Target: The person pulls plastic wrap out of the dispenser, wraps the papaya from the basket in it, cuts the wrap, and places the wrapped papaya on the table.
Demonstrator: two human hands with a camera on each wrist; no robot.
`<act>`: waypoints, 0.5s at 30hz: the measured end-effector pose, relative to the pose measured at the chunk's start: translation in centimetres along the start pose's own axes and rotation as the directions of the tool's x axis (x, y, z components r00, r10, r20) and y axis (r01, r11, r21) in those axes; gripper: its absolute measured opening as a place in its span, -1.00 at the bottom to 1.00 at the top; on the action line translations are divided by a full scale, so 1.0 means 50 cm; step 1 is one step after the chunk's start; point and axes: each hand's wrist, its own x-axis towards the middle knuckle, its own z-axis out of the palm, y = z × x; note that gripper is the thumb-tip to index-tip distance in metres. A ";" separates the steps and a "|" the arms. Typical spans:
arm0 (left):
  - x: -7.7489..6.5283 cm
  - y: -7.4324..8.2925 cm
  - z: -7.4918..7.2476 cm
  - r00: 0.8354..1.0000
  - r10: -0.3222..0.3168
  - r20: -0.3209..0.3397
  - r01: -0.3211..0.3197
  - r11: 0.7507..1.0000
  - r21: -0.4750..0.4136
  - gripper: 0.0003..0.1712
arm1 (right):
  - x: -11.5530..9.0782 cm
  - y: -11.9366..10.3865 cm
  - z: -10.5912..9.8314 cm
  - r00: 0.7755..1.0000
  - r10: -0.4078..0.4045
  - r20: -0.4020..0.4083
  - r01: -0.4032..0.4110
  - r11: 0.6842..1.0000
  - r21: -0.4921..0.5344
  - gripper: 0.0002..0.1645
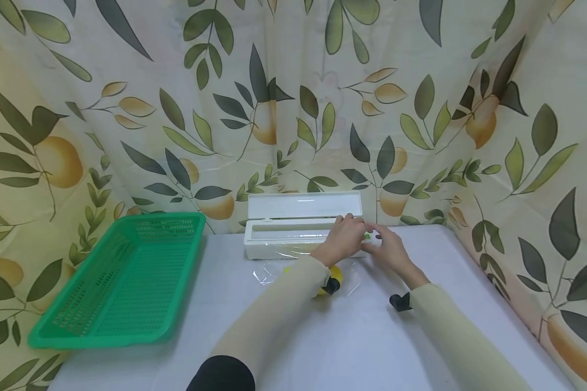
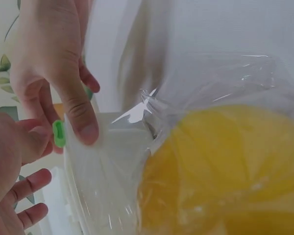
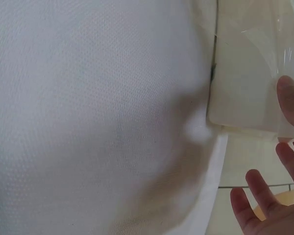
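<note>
A white cling film dispenser [image 1: 269, 251] lies near the table's back edge with its lid [image 1: 305, 205] raised. My left hand [image 1: 344, 239] is over its right end, finger and thumb tips at a small green slide cutter [image 2: 59, 133]. At that same end, my right hand [image 1: 391, 252] holds the box corner, with the thumb on the front face and the other fingers spread past the end. Clear film [image 2: 225, 81] runs from the box over a round yellow object [image 2: 225, 161] in front of it. My left forearm partly hides that yellow object in the head view.
On the left of the table stands a green perforated plastic basket [image 1: 108, 341]. A white cloth covers the table [image 1: 362, 342]. Behind and along both sides hangs a curtain [image 1: 293, 163] printed with leaves and fruit.
</note>
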 end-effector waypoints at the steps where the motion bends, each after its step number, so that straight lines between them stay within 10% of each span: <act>1: 0.002 0.001 0.001 1.000 -0.001 -0.002 0.001 1.000 0.002 -0.64 | 0.000 0.000 0.000 1.000 0.003 0.000 -0.003 1.000 0.002 -0.22; 15: 0.019 0.007 0.020 0.999 -0.028 -0.034 0.029 0.998 0.056 -0.69 | 0.002 0.004 0.002 1.000 -0.002 -0.018 0.002 1.000 0.011 -0.24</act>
